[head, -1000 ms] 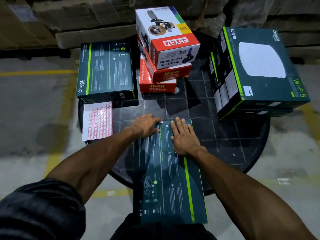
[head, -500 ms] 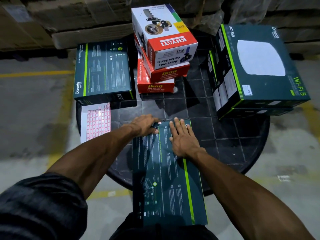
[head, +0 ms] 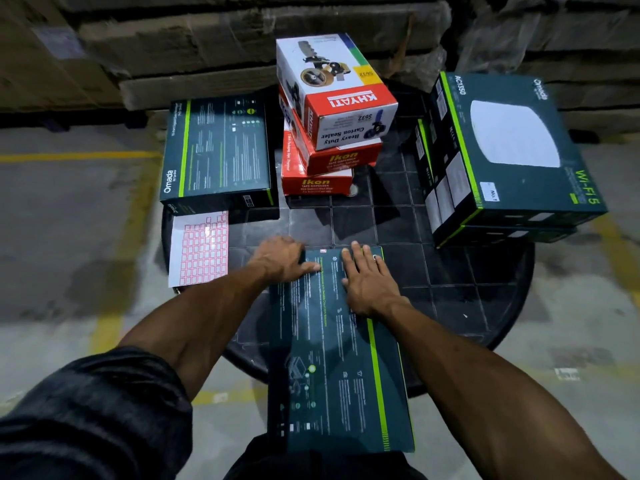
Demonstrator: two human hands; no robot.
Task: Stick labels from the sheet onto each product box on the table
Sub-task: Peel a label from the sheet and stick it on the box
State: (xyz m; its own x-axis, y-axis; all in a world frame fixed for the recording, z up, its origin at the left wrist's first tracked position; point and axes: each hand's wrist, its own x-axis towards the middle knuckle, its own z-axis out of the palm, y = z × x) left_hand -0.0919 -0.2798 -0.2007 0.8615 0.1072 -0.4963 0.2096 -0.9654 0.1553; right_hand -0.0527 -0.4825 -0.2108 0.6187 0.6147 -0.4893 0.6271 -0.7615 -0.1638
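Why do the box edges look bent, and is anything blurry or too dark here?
Head view: the wide-angle lens bows straight edges, as on the Wi-Fi box; the cartons behind are smeared and dim; the sleeve sinks into near-black; the label sheet shows a small glare spot; the hands' box stays readable.

Both hands (head: 325,271) rest on green box (head: 336,358).
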